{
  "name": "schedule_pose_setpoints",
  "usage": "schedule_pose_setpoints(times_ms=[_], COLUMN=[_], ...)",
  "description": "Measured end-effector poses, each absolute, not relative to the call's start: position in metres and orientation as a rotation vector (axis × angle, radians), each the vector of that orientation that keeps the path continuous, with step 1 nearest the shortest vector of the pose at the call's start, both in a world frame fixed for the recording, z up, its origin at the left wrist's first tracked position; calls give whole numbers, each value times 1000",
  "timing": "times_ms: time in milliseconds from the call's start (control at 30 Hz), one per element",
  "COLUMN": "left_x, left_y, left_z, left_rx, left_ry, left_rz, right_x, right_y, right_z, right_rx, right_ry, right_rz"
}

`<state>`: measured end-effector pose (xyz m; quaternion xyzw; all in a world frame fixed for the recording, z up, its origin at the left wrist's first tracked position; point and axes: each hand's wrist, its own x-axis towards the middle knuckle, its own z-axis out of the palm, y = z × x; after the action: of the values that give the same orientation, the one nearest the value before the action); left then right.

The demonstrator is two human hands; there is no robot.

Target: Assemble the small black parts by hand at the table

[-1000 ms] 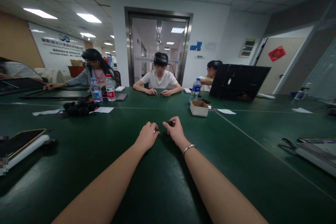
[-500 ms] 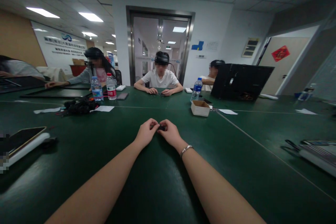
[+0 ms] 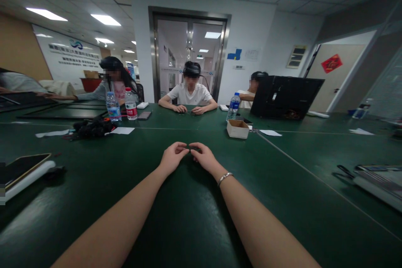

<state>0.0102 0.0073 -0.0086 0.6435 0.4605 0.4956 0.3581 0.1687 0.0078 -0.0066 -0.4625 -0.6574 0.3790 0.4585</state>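
Observation:
Both my arms stretch forward over a dark green table [image 3: 188, 226]. My left hand [image 3: 172, 157] and my right hand [image 3: 204, 157] meet fingertip to fingertip at mid-table, fingers curled in a pinch. Between the fingertips sits a small dark object [image 3: 190, 149], too small to name; both hands seem to grip it. A silver bracelet [image 3: 225, 178] circles my right wrist.
A small cardboard box [image 3: 238, 129] stands beyond my right hand, with a water bottle [image 3: 233, 108] and a black laptop [image 3: 284, 97] behind. Two bottles [image 3: 119, 106] and a black bundle [image 3: 91, 127] lie far left. A phone [image 3: 21, 165] lies near left. Three people sit across.
A second ago my hands were apart, the right one holding the small dark object. They came together, and both now pinch it between their fingertips.

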Motion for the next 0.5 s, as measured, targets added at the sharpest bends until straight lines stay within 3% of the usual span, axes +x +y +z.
schedule_pose_setpoints(times_ms=[500], left_x=[10], left_y=[4], left_z=[-2], left_rx=[1572], left_ry=[1218], left_rz=[1311], right_x=[177], right_y=[0], right_z=[3], right_rx=[-880], right_ry=[-1334], right_rz=[1388])
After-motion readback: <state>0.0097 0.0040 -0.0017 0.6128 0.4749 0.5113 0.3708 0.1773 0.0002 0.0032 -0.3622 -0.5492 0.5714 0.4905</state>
